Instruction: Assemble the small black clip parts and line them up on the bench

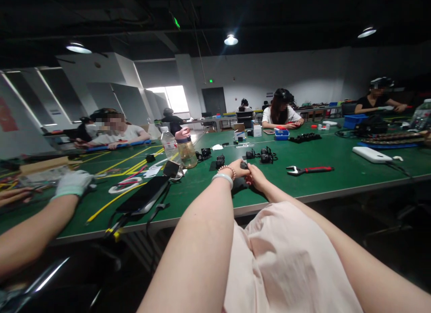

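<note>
Close to the table's front edge, my left hand (237,169) and my right hand (257,177) meet around a small dark part (244,165). Both hands have their fingers closed on it, and they cover most of it, so its kind is unclear. A beaded bracelet and a pale bangle circle my left wrist. Just beyond my hands lie black parts with straps or cables (267,155) and a similar black part (220,161). To the right, an adjustable wrench (310,170) with a red and black handle rests flat on the green tabletop (276,182).
Left of my hands stand a jar of amber liquid (186,153) and a clear bottle (168,144). A black phone-like device (144,195) lies by the front edge. At left reaches a co-worker's gloved hand (72,183). A white power bank (371,154) sits right; people work opposite.
</note>
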The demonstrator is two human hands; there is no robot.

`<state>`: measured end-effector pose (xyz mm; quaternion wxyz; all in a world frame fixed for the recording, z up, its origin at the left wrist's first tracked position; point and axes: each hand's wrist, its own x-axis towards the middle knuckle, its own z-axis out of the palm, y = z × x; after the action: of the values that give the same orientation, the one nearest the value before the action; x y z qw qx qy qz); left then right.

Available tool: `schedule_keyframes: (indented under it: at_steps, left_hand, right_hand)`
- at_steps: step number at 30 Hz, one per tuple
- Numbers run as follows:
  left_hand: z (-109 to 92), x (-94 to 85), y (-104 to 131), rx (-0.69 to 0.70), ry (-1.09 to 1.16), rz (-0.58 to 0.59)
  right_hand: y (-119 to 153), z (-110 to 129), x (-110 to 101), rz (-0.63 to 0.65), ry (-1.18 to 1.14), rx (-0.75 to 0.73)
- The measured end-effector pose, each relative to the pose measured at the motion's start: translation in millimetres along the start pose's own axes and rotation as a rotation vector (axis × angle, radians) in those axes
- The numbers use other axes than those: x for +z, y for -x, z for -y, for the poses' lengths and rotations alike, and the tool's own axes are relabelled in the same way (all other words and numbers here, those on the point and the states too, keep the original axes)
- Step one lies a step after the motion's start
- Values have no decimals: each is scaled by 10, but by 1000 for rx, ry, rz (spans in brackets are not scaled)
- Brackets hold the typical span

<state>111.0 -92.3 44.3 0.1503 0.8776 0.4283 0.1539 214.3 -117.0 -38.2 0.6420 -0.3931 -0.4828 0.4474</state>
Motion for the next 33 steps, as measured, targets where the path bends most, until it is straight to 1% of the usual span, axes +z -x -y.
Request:
schedule_keyframes:
  at_steps: [3,5,10,14,17,19,24,28,33]
  left_hand:
    - [-99,-33,-58,31,-20,44]
    - [-122,-81,-72,37,-67,69]
    - [-120,-257,-85,26,-215,140]
    - [-166,-355,-95,43,-266,172]
    - [-167,-341,-33,84,-262,163]
    - [-140,-301,54,124,-235,119]
    - [-111,-221,300,120,-212,45]
    - [-144,-206,401,168,-240,60]
    - [-128,-196,391,120,-232,76]
  right_hand:
    - [20,45,-63,-26,-100,49]
    - [38,71,-84,-4,-125,57]
    - [80,122,-72,75,-113,63]
    - [97,162,-36,106,-91,48]
    - [94,163,-11,82,-62,20]
    - [96,156,5,77,-27,0]
    - [141,168,31,85,14,-35]
    - [179,184,39,70,10,-48]
    - [199,191,32,90,-10,-46]
